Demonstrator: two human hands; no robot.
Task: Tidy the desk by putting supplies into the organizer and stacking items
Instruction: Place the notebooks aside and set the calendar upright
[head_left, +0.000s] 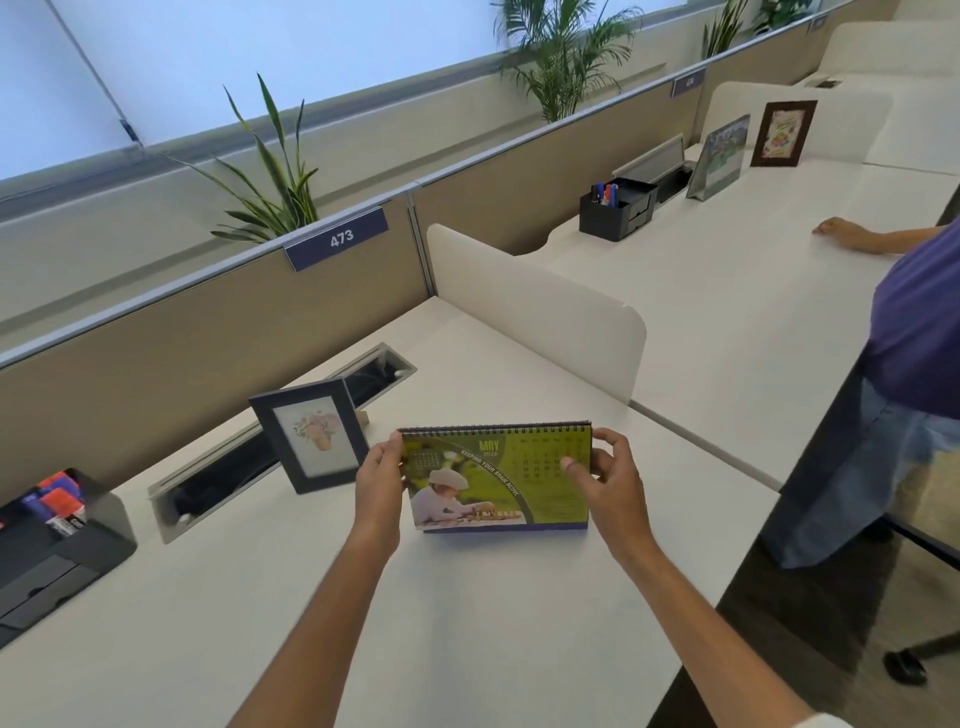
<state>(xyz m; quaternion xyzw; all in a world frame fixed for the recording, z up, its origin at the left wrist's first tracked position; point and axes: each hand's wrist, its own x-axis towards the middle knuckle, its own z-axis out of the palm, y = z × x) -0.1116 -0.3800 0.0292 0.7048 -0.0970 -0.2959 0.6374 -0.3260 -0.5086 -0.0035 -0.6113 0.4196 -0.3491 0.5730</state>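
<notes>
The desk calendar stood upright on the table, pinched at both ends between the left hand and right hand. That two-sided grip suited it: light, stiff card that would likely fold or tip if taken by one corner. Just beyond the left hand stood a photo frame; further left, the organizer.

Both hands, left and right, hold the desk calendar (green, upright) by its sides.
</notes>
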